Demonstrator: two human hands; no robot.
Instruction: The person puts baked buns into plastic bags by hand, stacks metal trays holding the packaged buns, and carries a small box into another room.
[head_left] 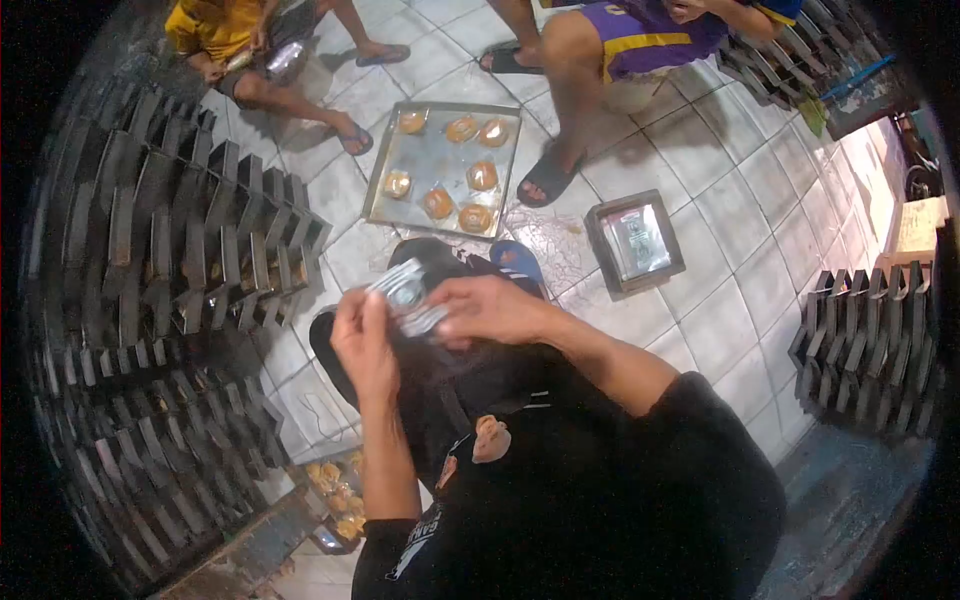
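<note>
In front of my lap, both hands hold a clear plastic bag [410, 290] with a dark printed label, slightly blurred. My left hand [365, 335] pinches its left edge between thumb and fingers. The fingers of my right hand [485, 308] are closed at its right edge; whether anything is inside the bag I cannot tell. Beyond my hands, a metal tray [430, 215] on the floor bears several round golden-brown buns [437, 203], some in shiny clear wrapping. To the right lies a smaller dark tray [597, 250] holding a stack of similar printed plastic bags [640, 240].
Stacked dark metal trays [150, 230] rise on the left, with another stack [868, 350] at right. A tray of bread pieces [335, 490] lies lower left. One person in a yellow shirt [205, 35] and another in purple shorts [650, 40] sit across the tiled floor [740, 240].
</note>
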